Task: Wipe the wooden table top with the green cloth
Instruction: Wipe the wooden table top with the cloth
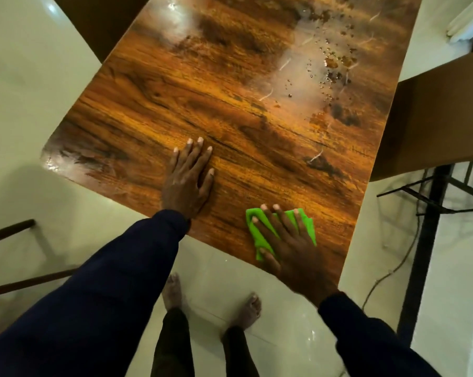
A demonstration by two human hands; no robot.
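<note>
The wooden table top fills the middle of the head view, glossy with dark grain. A folded green cloth lies near the table's near right corner. My right hand presses flat on the cloth with fingers spread, covering most of it. My left hand rests flat on the bare wood to the left of the cloth, fingers apart, holding nothing. Water droplets and a wet smear sit on the far right part of the top.
A brown cardboard box juts over the table's right edge. A black metal frame and a cable stand on the tiled floor at right. A dark chair rail is at left. My bare feet stand below the table's edge.
</note>
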